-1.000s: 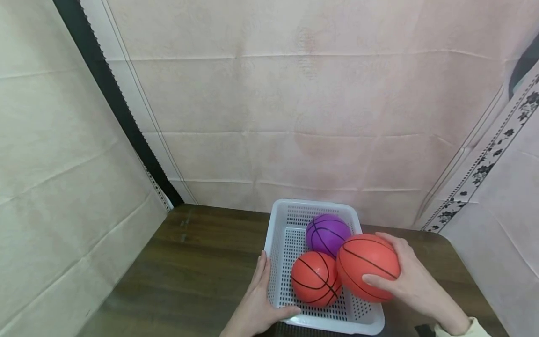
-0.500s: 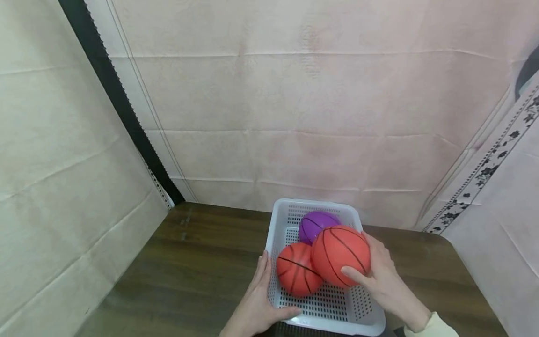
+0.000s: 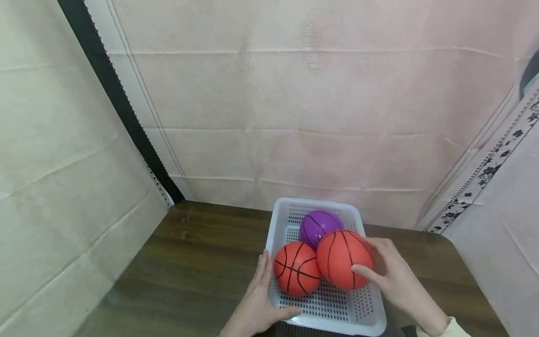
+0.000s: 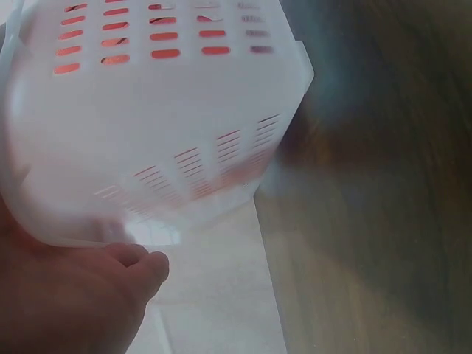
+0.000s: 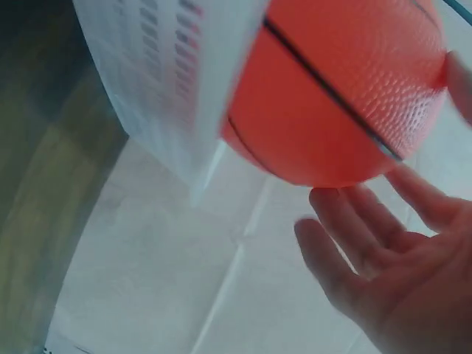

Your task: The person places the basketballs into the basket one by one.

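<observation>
A white perforated basket (image 3: pixel 278 220) stands on the dark wooden table (image 3: pixel 198 262). Inside lie a purple ball (image 3: pixel 316 224) at the back and an orange ball (image 3: pixel 296 268) at the front left. A second orange ball (image 3: pixel 342 258) sits at the right, resting against both. My right hand (image 3: pixel 387 276) is beside it, thumb on its front and fingers spread loosely at its right side. In the right wrist view the fingers (image 5: pixel 346 251) are nearly straight under the ball (image 5: pixel 332 96). My left hand (image 3: pixel 257 304) holds the basket's near left corner, thumb on the front rim.
Pale cloth walls stand close behind the table and on both sides. Bare tabletop stretches left of the basket. The table's right edge (image 3: pixel 471 276) runs close to my right hand. In the left wrist view the basket wall (image 4: pixel 147 125) fills the frame above my thumb (image 4: pixel 140 265).
My right hand brought the orange ball left and down into the basket and loosened around it. The other orange ball rolled a little left. My left hand stayed on the corner.
</observation>
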`<act>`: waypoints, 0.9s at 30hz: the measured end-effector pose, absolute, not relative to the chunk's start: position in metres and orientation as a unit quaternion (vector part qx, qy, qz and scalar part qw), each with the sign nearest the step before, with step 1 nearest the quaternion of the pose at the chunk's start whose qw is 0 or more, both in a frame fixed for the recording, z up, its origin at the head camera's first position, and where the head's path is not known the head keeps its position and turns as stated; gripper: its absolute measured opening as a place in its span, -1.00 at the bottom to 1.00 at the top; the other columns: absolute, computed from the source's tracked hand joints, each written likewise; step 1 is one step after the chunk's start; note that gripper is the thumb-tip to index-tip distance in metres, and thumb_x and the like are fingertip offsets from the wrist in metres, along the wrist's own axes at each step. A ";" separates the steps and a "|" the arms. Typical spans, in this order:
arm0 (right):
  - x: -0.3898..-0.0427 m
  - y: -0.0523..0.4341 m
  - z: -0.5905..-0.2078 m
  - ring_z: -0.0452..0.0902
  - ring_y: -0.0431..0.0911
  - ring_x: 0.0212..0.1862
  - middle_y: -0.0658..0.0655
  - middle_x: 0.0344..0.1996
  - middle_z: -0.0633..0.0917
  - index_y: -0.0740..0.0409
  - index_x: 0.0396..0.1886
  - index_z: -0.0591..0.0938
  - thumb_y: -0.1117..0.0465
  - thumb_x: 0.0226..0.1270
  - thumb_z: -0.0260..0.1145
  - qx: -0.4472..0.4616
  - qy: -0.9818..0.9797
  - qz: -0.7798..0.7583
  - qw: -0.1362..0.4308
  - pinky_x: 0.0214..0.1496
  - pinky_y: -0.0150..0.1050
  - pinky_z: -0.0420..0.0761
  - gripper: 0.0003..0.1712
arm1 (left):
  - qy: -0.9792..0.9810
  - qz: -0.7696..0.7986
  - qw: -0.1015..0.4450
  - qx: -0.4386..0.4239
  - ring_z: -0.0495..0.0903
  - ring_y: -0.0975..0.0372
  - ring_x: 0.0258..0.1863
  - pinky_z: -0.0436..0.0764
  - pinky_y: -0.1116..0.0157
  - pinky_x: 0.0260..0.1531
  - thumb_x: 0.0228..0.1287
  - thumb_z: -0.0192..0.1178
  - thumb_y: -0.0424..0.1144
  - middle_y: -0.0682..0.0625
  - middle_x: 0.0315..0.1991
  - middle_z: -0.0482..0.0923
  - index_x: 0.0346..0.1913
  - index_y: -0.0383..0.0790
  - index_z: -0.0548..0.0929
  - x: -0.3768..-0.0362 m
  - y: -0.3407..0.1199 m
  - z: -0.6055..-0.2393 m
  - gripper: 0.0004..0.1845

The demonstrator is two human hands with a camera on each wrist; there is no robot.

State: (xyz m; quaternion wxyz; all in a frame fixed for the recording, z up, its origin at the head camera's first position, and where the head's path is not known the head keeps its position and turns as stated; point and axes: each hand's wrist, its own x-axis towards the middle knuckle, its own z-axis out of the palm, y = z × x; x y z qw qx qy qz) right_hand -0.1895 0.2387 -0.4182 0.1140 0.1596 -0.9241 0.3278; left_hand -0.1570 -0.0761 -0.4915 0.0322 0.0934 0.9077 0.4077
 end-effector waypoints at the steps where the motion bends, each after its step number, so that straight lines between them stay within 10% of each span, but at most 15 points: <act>1: -0.189 0.239 -0.420 0.32 0.08 0.19 0.08 0.12 0.42 0.01 0.34 0.33 -0.15 0.10 0.38 0.166 -0.925 0.324 0.111 0.07 0.32 0.33 -0.16 | 0.908 0.407 0.032 0.095 -0.10 -0.12 0.40 0.22 -0.22 0.15 -0.39 0.24 0.56 0.09 0.49 -0.46 0.49 0.07 -0.32 -0.157 -0.076 -0.491 0.43; 14: -0.176 0.241 -0.440 0.40 0.25 0.15 0.28 0.10 0.53 0.15 0.20 0.35 -0.24 0.07 0.35 0.137 -0.939 0.304 0.081 0.05 0.31 0.38 -0.17 | 0.910 0.400 0.033 0.104 -0.10 -0.10 0.41 0.25 -0.21 0.14 -0.36 0.23 0.56 0.07 0.50 -0.45 0.49 0.11 -0.35 -0.159 -0.078 -0.490 0.41; 21: -0.168 0.235 -0.456 0.29 0.37 0.20 0.34 0.24 0.41 -0.02 0.49 -0.04 -0.25 0.14 0.30 0.098 -0.942 0.309 0.090 0.01 0.46 0.24 0.08 | 0.912 0.396 0.026 0.103 -0.08 -0.10 0.40 0.25 -0.20 0.14 -0.36 0.22 0.56 0.09 0.49 -0.47 0.49 0.09 -0.35 -0.160 -0.077 -0.490 0.41; 27: -0.163 0.248 -0.450 0.18 0.45 0.22 0.36 0.31 0.29 0.05 0.48 0.02 -0.31 0.16 0.23 0.075 -0.951 0.297 0.044 -0.03 0.52 0.19 0.04 | 0.913 0.387 0.004 0.127 -0.16 -0.02 0.42 0.21 -0.17 0.19 -0.31 0.19 0.57 0.03 0.50 -0.44 0.49 0.03 -0.33 -0.162 -0.071 -0.491 0.39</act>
